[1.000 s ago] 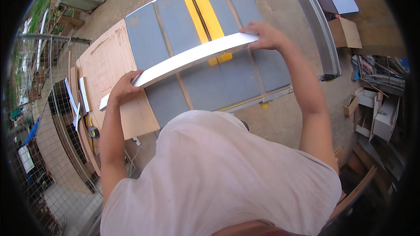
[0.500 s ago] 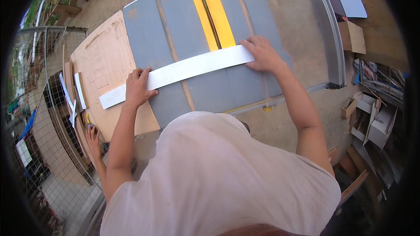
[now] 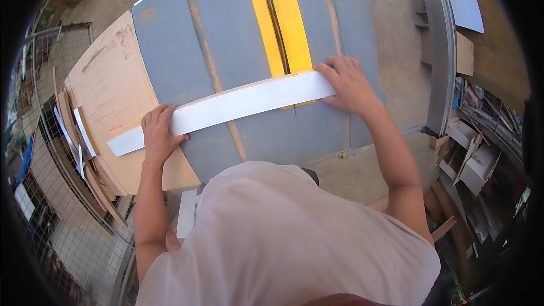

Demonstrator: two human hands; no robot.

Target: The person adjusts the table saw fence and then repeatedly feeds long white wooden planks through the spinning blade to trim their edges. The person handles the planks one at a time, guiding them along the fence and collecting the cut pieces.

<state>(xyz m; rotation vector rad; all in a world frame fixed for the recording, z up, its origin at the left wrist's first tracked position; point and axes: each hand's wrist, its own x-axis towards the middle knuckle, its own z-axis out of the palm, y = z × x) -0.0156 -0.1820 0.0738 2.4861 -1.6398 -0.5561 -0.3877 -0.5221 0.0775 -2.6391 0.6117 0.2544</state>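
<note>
A long white board strip with a rough, chipped far edge lies crosswise on a grey saw table. It crosses the near part of a yellow insert plate, whose dark slot runs away from me. My left hand grips the strip near its left end, fingers over the far edge and thumb at the near one. At the right end, my right hand is closed round the strip in the same way. The strip's left tip rests over a light plywood panel beside the grey top.
A metal rail stands along the right. Beyond it are boxes and board offcuts. Wood strips lean at the left beside a wire mesh fence. A white panel shows below the table's near left edge.
The view has shifted, and the yellow plate's near edge now shows below the strip. Another person's hand with a tape measure at the left has gone from sight. Both my hands still hold the strip.
</note>
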